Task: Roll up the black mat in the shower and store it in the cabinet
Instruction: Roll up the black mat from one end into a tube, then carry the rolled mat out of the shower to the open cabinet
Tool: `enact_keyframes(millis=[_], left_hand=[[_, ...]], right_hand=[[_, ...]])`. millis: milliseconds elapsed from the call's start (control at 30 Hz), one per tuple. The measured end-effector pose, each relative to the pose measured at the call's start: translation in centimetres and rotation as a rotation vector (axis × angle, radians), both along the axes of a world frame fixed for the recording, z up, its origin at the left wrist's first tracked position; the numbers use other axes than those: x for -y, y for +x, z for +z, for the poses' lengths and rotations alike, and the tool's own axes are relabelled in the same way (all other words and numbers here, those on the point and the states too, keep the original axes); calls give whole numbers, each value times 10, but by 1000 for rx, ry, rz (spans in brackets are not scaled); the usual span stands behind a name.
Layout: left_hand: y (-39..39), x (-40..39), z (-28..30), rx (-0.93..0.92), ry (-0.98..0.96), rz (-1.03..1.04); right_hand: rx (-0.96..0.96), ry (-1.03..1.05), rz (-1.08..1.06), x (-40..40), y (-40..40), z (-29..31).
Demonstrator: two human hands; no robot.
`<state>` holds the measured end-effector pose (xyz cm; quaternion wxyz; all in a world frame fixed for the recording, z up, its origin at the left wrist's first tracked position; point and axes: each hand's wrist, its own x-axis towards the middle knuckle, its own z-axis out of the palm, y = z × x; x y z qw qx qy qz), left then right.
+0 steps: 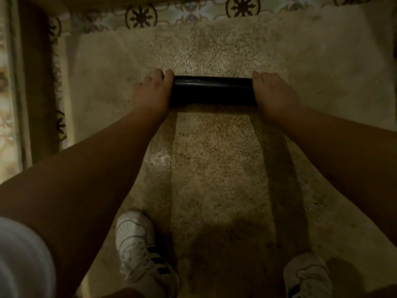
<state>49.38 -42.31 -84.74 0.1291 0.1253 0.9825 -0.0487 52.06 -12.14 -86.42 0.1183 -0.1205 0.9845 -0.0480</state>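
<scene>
The black mat [211, 90] lies fully rolled into a tight horizontal cylinder on the speckled shower floor [214, 164]. My left hand [151, 91] covers its left end, fingers curled over the top. My right hand [274, 92] covers its right end in the same way. Both arms reach straight forward from the bottom corners of the view. The mat's two ends are hidden under my hands. No cabinet is in view.
My two white sneakers [139, 252] [307, 276] stand on the floor at the bottom. A patterned tile wall [193, 11] runs along the far edge. A dark raised threshold or frame [32, 82] borders the left side.
</scene>
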Motion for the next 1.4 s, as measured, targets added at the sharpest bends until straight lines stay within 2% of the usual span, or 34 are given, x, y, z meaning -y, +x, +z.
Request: enact_keyframes(millis=[233, 300, 367, 433, 567, 700, 733, 800, 867, 933, 1033, 1133, 1300, 1400], left_hand=[[-7, 15, 8, 143, 28, -65], [-1, 28, 7, 263, 181, -57], [7, 41, 12, 404, 448, 21], [12, 55, 16, 462, 598, 78], [16, 66, 23, 572, 778, 298], [20, 69, 25, 682, 1112, 547], [20, 69, 26, 708, 1177, 606], [17, 67, 26, 750, 1280, 691], [13, 65, 27, 765, 1361, 734], [9, 65, 29, 745, 1367, 743], [2, 74, 42, 741, 1334, 721], [-12, 82, 71, 742, 1223, 630], [-25, 78, 151, 768, 1148, 529], [-13, 85, 215, 774, 1124, 530]], right_hand=[[258, 80, 44, -3, -25, 13], [332, 66, 41, -6, -17, 12], [456, -11, 19, -10, -7, 13], [579, -120, -5, -14, -6, 19], [678, -347, -155, -19, -13, 31], [843, -858, -480, -36, -11, 40], [837, -998, -574, -37, -9, 41], [705, -1204, -723, -31, -6, 40], [538, -1257, -791, -18, -6, 41], [477, -1227, -775, -8, -10, 44], [551, -1144, -732, -6, -17, 59], [615, -1060, -665, -13, -23, 87], [525, -1022, -726, -21, -21, 172], [463, -994, -672, -11, -7, 240]])
